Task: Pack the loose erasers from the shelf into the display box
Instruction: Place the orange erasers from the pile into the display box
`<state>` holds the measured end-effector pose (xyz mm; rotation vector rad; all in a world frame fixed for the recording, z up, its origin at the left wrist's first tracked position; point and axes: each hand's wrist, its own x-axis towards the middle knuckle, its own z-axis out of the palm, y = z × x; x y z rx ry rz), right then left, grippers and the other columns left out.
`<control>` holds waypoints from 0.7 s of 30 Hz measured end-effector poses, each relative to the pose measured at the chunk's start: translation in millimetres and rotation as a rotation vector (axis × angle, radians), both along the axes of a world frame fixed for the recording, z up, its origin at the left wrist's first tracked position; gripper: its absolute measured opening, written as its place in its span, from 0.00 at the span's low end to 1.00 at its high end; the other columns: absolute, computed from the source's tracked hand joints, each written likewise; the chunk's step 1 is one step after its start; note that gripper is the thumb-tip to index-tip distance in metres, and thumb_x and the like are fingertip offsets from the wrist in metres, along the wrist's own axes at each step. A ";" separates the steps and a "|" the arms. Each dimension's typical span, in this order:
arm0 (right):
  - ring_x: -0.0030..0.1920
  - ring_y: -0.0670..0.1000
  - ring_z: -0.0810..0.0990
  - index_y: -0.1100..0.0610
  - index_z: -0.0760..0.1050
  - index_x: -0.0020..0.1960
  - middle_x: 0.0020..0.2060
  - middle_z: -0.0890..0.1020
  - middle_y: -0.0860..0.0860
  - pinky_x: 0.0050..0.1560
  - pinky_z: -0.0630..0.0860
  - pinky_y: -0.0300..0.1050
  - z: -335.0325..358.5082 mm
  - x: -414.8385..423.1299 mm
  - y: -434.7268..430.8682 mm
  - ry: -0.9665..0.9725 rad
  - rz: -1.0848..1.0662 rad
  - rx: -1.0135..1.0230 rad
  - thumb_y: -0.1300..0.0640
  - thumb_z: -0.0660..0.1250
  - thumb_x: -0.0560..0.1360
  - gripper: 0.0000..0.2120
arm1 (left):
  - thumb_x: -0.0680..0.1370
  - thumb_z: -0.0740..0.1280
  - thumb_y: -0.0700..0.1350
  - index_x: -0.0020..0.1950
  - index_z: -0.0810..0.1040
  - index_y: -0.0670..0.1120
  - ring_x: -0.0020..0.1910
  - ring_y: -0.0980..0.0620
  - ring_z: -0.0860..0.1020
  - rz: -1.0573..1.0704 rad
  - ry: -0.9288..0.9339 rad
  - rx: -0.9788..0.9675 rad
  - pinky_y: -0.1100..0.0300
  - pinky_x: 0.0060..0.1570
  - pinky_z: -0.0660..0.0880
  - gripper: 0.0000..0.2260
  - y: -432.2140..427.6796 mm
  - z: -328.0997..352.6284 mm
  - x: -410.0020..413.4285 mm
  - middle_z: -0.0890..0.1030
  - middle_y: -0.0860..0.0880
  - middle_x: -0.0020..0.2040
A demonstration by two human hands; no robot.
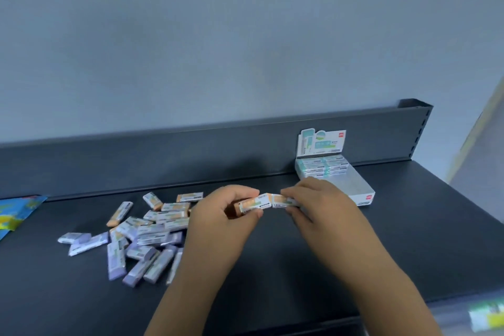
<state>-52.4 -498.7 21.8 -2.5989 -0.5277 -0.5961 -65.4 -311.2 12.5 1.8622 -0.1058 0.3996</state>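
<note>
Several loose erasers [141, 234] in orange and purple sleeves lie in a heap on the dark shelf [272, 267], left of centre. My left hand [218, 215] pinches an orange eraser [253, 203] above the shelf. My right hand [319, 207] pinches a second orange eraser [282, 201], end to end with the first. The white display box [346, 184] stands at the back right against the shelf's rear wall, its printed lid card upright, with green erasers [324, 166] stacked in its far end. Both hands hover just left of the box.
A blue and yellow packet [16, 213] lies at the shelf's left edge. The shelf's raised back panel [191, 150] runs behind everything. The front edge carries a price-label strip [485, 319] at the lower right. A grey wall fills the upper view.
</note>
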 end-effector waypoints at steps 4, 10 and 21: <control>0.55 0.50 0.77 0.48 0.81 0.59 0.51 0.80 0.44 0.51 0.77 0.50 0.7 12.4 -58.7 0.061 -0.034 -0.003 0.55 0.67 0.78 0.10 | 0.71 0.77 0.37 0.48 0.85 0.55 0.45 0.61 0.82 0.042 -0.003 0.130 0.71 0.44 0.75 0.13 -53.3 6.1 12.6 0.85 0.61 0.45; 0.47 0.45 0.78 0.47 0.81 0.50 0.46 0.81 0.43 0.50 0.78 0.49 1.8 31.0 -121.2 0.191 -0.066 0.171 0.48 0.67 0.78 0.06 | 0.71 0.76 0.35 0.48 0.86 0.53 0.47 0.64 0.81 0.068 -0.023 0.199 0.75 0.44 0.73 0.13 -115.6 12.0 26.0 0.85 0.61 0.45; 0.42 0.46 0.78 0.49 0.81 0.49 0.41 0.81 0.45 0.46 0.79 0.52 9.9 71.9 -169.1 0.252 -0.034 0.104 0.49 0.64 0.79 0.08 | 0.74 0.74 0.43 0.53 0.84 0.55 0.49 0.61 0.77 0.108 0.031 0.545 0.64 0.52 0.73 0.10 -150.3 11.7 63.2 0.81 0.61 0.50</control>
